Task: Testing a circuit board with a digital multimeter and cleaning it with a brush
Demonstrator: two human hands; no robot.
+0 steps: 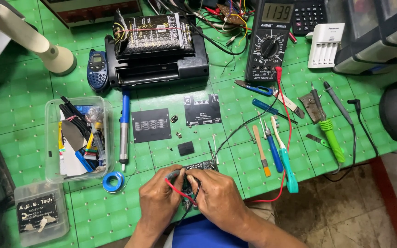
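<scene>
**Probes on the board, meter already showing a reading**

Green cutting-mat counter [116,216], crowded with repair gear, fills the view from above. At its near edge, both hands meet over a small dark circuit board [197,166], which lies on the mat just in front of the person. The left hand [159,200] pinches the red probe [176,189] between its fingers, tip angled toward the board; the right hand [219,197] is closed round the black probe [196,189] beside it. Both hands cover most of the board, so the exact contact points are hidden.

Beyond the board, at the far side of the counter, the black multimeter [269,39] is switched on and its screen shows digits, with the red lead [286,138] running from it back toward the hands. By my reckoning the measuring is under way.

Between board and meter lie two loose black cover plates [175,118] and a small black square part, apparently off the opened black device [157,50] further back, so putting things back together seems yet to come. Right of the board, screwdrivers and tweezers [276,147] lie unused; left of it, a blue solder reel [113,181].
</scene>
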